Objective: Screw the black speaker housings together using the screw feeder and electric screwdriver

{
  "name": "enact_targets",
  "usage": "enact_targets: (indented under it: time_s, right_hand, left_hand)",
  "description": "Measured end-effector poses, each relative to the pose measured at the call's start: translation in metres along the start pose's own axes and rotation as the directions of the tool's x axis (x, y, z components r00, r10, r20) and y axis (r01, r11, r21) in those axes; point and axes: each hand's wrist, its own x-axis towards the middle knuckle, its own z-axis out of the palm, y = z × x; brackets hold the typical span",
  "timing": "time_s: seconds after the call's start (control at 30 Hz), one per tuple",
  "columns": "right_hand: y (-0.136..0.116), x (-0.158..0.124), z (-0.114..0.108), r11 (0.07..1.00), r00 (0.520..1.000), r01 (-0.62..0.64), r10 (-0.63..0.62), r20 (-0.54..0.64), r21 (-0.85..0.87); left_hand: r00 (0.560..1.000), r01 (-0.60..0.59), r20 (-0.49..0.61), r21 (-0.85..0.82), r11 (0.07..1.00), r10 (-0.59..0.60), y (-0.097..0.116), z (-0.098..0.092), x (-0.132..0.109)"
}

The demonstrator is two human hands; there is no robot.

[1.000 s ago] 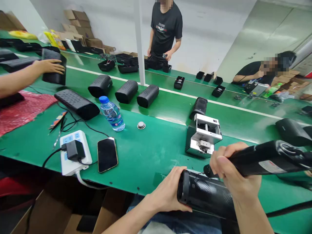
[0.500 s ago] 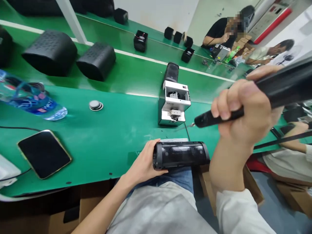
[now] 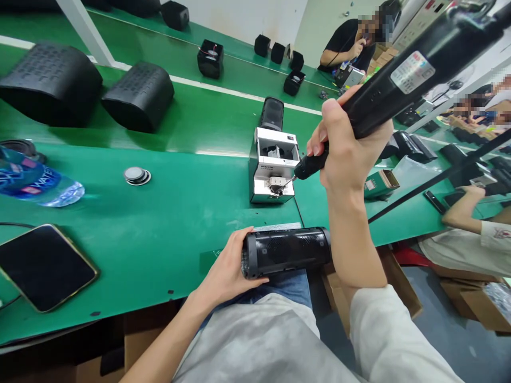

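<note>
My left hand (image 3: pixel 225 271) curls around the left end of the black speaker (image 3: pixel 287 249), digits pressed along its far and near sides. The speaker is at the near edge of the green table (image 3: pixel 175 223), above my lap. Beyond it stands the silver-fronted machine (image 3: pixel 274 169). My right hand (image 3: pixel 347 146) is closed around the black electric screwdriver (image 3: pixel 393 90), its bit at the machine's front; whether they touch, I can't tell.

Spkr. (image 3: pixel 287 250) end partly behind R forearm (image 3: pixel 353 234), btl. (image 3: pixel 42 181) cut off at L edge
</note>
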Motion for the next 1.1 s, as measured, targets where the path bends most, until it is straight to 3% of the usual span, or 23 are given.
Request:
enact_targets:
  time_s: [0.23,0.43,0.63,0.7,0.9,1.1]
  right_hand:
    - [-0.005,-0.006,-0.006,1.000,1.000,-0.005,0.005,-0.003,-0.025]
    - [-0.059,-0.018,-0.033,0.998,0.999,-0.051,0.051,-0.019,0.033]
    - [-0.098,-0.027,-0.059,0.983,0.986,-0.147,0.136,-0.099,-0.113]
    - [-0.100,-0.028,-0.065,0.975,0.981,-0.179,0.167,-0.099,-0.129]
    - [-0.090,-0.027,-0.071,0.990,0.992,-0.116,0.111,-0.060,-0.085]
    - [-0.085,-0.023,-0.071,0.981,0.983,-0.186,0.184,-0.025,-0.061]
  left_hand:
    - [1.000,-0.020,-0.011,0.011,1.000,0.020,0.000,0.000,0.001]
    - [0.999,-0.046,-0.007,-0.005,0.999,0.046,0.003,-0.002,0.003]
    - [1.000,-0.014,-0.001,-0.005,1.000,0.014,0.001,-0.002,0.002]
    - [1.000,-0.008,0.000,-0.004,1.000,0.008,-0.001,-0.001,0.001]
    - [1.000,-0.008,-0.015,-0.007,1.000,0.008,-0.002,-0.001,0.001]
    - [1.000,0.019,0.004,-0.011,1.000,-0.019,-0.002,0.000,0.000]
